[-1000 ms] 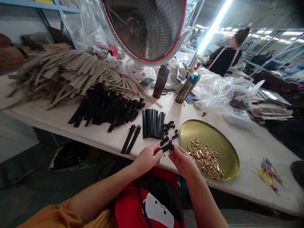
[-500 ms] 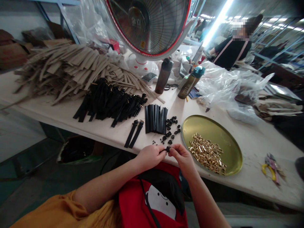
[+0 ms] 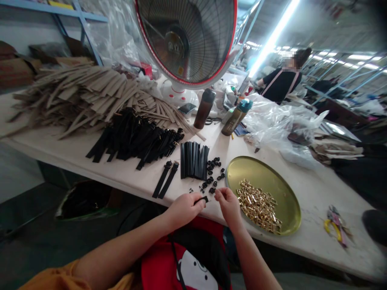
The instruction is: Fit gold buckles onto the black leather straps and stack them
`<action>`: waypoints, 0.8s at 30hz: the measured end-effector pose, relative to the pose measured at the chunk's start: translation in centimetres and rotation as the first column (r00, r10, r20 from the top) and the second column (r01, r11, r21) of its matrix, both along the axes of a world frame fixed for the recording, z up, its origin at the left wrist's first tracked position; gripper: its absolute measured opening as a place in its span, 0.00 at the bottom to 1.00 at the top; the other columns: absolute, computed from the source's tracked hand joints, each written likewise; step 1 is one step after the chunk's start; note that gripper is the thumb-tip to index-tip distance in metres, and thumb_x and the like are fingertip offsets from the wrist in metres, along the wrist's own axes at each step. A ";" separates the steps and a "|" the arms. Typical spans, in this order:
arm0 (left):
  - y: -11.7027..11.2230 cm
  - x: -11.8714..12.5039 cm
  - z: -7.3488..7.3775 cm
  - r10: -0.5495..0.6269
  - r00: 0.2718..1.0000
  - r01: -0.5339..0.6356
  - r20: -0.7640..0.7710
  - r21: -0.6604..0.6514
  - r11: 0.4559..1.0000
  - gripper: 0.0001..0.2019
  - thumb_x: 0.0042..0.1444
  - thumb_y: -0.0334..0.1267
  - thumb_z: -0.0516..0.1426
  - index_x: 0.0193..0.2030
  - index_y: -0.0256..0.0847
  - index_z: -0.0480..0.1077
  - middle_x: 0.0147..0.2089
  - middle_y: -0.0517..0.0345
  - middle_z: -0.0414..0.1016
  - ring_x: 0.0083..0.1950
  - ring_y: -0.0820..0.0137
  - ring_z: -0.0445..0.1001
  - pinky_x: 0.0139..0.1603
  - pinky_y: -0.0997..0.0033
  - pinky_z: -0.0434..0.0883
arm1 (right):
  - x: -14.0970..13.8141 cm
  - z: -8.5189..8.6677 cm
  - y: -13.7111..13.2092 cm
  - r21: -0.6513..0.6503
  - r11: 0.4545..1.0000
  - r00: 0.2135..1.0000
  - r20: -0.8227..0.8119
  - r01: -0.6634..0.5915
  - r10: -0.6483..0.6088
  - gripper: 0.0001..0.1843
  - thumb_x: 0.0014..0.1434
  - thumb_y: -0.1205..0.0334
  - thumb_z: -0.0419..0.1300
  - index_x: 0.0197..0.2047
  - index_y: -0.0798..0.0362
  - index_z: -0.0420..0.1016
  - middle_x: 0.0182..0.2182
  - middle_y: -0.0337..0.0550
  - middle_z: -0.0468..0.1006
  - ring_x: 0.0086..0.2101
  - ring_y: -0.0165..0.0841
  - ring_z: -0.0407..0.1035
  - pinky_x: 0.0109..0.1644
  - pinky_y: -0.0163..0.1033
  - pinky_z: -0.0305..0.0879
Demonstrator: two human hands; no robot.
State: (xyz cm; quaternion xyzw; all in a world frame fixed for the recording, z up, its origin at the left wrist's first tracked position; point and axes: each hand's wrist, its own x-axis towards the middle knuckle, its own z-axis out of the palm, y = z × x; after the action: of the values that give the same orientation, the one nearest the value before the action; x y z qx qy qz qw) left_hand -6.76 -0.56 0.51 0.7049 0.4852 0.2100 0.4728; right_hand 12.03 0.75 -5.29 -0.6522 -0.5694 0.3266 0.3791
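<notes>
Firmly, a short piece of black flat strap (image 3: 206, 199) is pinched between the thumb and the bent fingers of the left hand (image 3: 188, 207). Its free end is pointed to the right, toward the right hand (image 3: 229, 204), and its long axis is laid roughly sideways, across the front edge of the white table (image 3: 121, 169). The right hand is held just beside this end, apart from it, with thumb and forefinger brought near each other; whether something small is pinched there cannot be told. Small black rings (image 3: 215, 184) are scattered beyond the fingertips, farther from the body, and to them the right hand is placed nearer than the left. Behind the rings, to the left, black flat strips (image 3: 193, 161) are set in a row. To the right, gold-coloured metal pieces (image 3: 260, 207) are heaped in a round gold-coloured tray (image 3: 242, 169). Farther left, two black buckled straps (image 3: 166, 180) are laid side by side.
</notes>
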 end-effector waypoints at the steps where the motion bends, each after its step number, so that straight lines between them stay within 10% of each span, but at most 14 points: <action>1: 0.1 0.1 -0.3 0.004 1.000 -0.004 0.003 -0.007 1.000 0.13 0.56 0.41 0.46 0.29 0.37 0.67 0.25 0.62 0.66 0.28 0.73 0.63 0.28 0.76 0.56 | 0.5 -0.4 0.8 0.040 0.999 0.993 0.119 0.005 -0.010 0.14 0.53 0.50 0.54 0.27 0.52 0.66 0.23 0.40 0.69 0.27 0.35 0.65 0.34 0.41 0.61; 13: 2.6 -0.9 -1.6 0.064 0.998 -0.062 0.016 -0.088 0.994 0.15 0.57 0.45 0.45 0.30 0.38 0.67 0.27 0.60 0.69 0.30 0.71 0.65 0.31 0.76 0.58 | 1.5 -0.7 12.8 0.064 0.987 0.737 0.673 -0.149 0.068 0.12 0.57 0.61 0.50 0.41 0.53 0.72 0.38 0.47 0.72 0.33 0.34 0.68 0.36 0.37 0.60; 19: 3.1 -1.2 -2.2 0.079 0.997 -0.079 -0.003 -0.107 0.991 0.15 0.57 0.44 0.46 0.27 0.39 0.63 0.23 0.63 0.62 0.27 0.73 0.62 0.27 0.77 0.55 | 1.3 -0.8 13.3 0.011 0.977 0.664 0.734 -0.215 0.138 0.09 0.55 0.62 0.53 0.35 0.53 0.73 0.34 0.46 0.72 0.31 0.34 0.67 0.34 0.37 0.57; 24: 3.4 -0.8 -2.0 0.074 0.997 -0.072 0.015 -0.101 0.992 0.14 0.57 0.43 0.45 0.29 0.38 0.66 0.25 0.61 0.65 0.29 0.72 0.64 0.29 0.77 0.57 | 2.3 -0.3 10.7 0.056 0.992 0.886 0.458 -0.109 0.072 0.06 0.50 0.62 0.55 0.33 0.53 0.68 0.28 0.43 0.71 0.28 0.34 0.65 0.34 0.39 0.59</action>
State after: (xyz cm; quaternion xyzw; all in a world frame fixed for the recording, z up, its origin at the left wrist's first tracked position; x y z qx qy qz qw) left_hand -7.61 2.80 -1.45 0.6600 0.5163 0.2090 0.5042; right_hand 14.36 11.49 -5.62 -0.6676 -0.6848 0.1591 0.2452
